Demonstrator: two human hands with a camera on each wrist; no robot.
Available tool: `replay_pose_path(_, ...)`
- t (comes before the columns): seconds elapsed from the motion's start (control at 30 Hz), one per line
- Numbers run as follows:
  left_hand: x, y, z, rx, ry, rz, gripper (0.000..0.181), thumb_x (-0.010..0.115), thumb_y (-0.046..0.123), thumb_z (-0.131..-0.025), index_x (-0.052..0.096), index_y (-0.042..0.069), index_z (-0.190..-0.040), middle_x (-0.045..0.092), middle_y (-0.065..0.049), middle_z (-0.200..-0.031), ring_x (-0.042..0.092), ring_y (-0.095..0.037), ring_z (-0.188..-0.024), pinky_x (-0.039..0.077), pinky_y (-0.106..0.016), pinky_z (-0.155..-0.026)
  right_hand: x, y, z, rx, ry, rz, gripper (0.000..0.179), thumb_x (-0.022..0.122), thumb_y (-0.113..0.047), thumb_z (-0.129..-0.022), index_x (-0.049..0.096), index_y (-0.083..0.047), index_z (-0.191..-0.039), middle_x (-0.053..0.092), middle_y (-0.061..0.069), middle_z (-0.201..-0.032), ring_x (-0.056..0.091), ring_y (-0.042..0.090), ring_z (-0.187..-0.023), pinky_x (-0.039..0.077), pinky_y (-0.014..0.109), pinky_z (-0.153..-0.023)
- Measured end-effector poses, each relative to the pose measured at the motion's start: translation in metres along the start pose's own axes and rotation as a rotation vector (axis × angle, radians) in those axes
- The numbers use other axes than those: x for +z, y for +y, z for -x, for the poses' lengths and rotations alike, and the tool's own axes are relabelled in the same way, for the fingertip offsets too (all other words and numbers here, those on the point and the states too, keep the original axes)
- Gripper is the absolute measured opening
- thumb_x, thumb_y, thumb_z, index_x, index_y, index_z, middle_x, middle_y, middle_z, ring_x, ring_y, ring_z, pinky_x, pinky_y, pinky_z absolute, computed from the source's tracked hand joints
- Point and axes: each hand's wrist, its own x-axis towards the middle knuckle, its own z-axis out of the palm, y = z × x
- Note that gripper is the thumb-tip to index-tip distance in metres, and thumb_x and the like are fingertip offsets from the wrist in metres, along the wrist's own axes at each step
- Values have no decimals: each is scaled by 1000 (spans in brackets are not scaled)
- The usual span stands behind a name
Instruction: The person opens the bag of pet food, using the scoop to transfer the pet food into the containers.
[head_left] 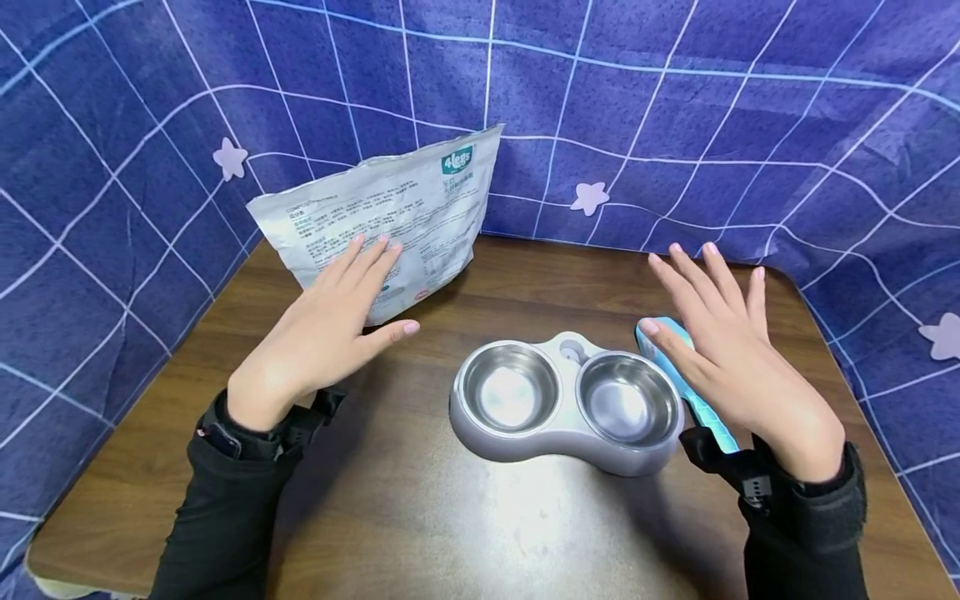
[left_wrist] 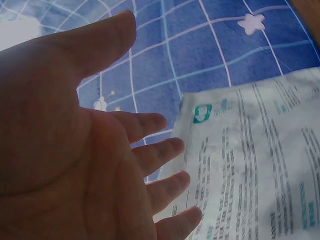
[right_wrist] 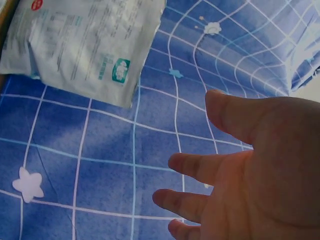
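My left hand (head_left: 318, 333) hovers with straight fingers in front of a white pet food bag (head_left: 405, 212), which stands at the back left of the table. In the left wrist view a gap shows between most of the palm and the printed bag (left_wrist: 250, 165). Over on the right, my right hand (head_left: 723, 358) is held up with fingers spread, holding nothing. Below it lies a light blue scoop-like tool (head_left: 708, 417), partly hidden by that hand. Between the hands sits a double pet bowl (head_left: 517, 446) with two steel dishes, nothing visible inside them.
The brown wooden table (head_left: 397, 517) has rounded corners. A blue cloth (head_left: 615, 108) with white grid lines and stars hangs behind it and along both sides. The bag leans close to the cloth at the back.
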Motion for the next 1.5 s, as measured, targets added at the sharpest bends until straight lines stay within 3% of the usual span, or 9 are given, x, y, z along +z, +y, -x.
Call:
replay_pose_path(0.17,-9,-5,-2,-7,5,-34,82,48,51,-94,10,10,-154,4,-12,-159,-4,-30,-144,6,-47,-113,3,-4,-18,-18,14,25,61,42,-39,-100,22,-13,-153,16,15,-157,-8,27,-144,-21,55,-103)
replay_pose_path(0.37,-15,-7,1,-13,14,-66,83,48,51,-94,8,10,-154,1,-12,-159,-6,-29,-144,4,-45,-113,10,-4,-42,3,-39,37,63,38,-43,-100,21,-11,-152,15,17,-157,-7,28,-144,-22,56,-102)
replay_pose_path(0.6,-28,-5,-2,26,52,-134,80,47,49,-95,10,10,-154,4,-13,-159,-8,-29,-144,-1,-48,-113,18,-1,-63,-18,-56,-60,62,39,-41,-101,22,-11,-152,15,15,-157,-3,28,-145,-19,56,-104)
replay_pose_path(0.8,-42,-10,-18,54,84,-154,79,48,47,-95,12,9,-154,3,-13,-159,-11,-28,-144,-11,-50,-110,28,3,-78,-32,-34,-114,60,40,-38,-101,24,-9,-151,18,16,-156,-1,27,-145,-19,53,-105)
replay_pose_path(1.0,-59,-18,-35,25,64,-142,78,44,48,-97,6,12,-154,-2,-9,-160,-13,-28,-143,-17,-58,-104,36,0,-94,-55,-11,-153,59,38,-37,-102,25,-6,-150,24,17,-154,4,26,-145,-14,48,-109)
replay_pose_path(1.3,-86,-23,-58,-33,-15,-127,77,38,50,-98,0,14,-154,-3,-8,-159,-11,-29,-144,-13,-64,-102,41,-14,-119,-70,15,-169,58,35,-37,-102,29,-3,-148,30,16,-152,13,28,-143,-7,44,-112)
replay_pose_path(1.5,-99,-31,-71,-32,-25,-169,70,35,47,-99,12,10,-154,-4,-9,-159,-15,-28,-143,-9,-64,-104,44,-24,-130,-94,51,-207,55,35,-37,-102,34,-2,-145,39,15,-147,28,24,-139,2,42,-113)
